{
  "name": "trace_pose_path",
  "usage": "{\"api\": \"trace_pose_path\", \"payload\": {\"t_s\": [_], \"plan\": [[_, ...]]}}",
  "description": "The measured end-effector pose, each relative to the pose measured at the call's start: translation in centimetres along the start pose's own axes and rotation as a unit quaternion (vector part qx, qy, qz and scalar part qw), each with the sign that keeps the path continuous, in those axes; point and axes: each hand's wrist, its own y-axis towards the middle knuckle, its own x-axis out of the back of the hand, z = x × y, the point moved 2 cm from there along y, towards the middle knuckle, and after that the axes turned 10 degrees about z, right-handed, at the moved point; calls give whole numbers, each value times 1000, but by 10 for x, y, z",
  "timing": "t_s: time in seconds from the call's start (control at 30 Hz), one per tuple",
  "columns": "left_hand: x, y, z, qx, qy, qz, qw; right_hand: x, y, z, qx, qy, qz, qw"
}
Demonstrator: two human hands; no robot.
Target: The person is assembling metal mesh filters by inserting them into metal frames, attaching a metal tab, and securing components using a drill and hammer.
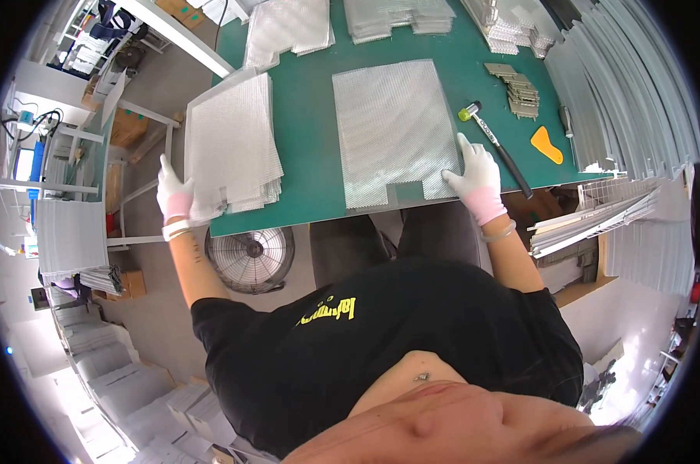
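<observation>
A silvery mesh sheet (396,127) with a notch in its near edge lies on the green table (307,147) in front of me. My right hand (475,176), in a white glove with a pink cuff, rests at its lower right edge. The thumb lies over the sheet and the forefinger stretches away along its side. To the left is a stack of similar mesh sheets (230,143), slightly fanned out. My left hand (173,192), gloved the same way, is beside that stack's left edge with thumb and fingers apart; I cannot tell whether it touches the stack.
Right of the sheet lie a hammer (495,147), several small tan metal parts (520,93), a yellow scraper (547,145) and a screwdriver (566,122). More mesh stacks (288,27) line the far side. Long grey strips (628,93) crowd the right. A floor fan (253,255) stands below the table's left corner.
</observation>
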Motion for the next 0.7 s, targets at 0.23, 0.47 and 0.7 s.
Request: {"api": "trace_pose_path", "payload": {"t_s": [0.23, 0.47, 0.7], "plan": [[7, -137, -210, -349, -220, -14, 911, 8, 7, -4, -24, 319, -74, 944], [-75, -194, -278, -322, -171, 47, 930, -9, -3, -3, 46, -50, -1, 998], [-47, -197, -278, -294, -418, -56, 858, 11, -10, 6, 80, 279, -111, 950]]}}
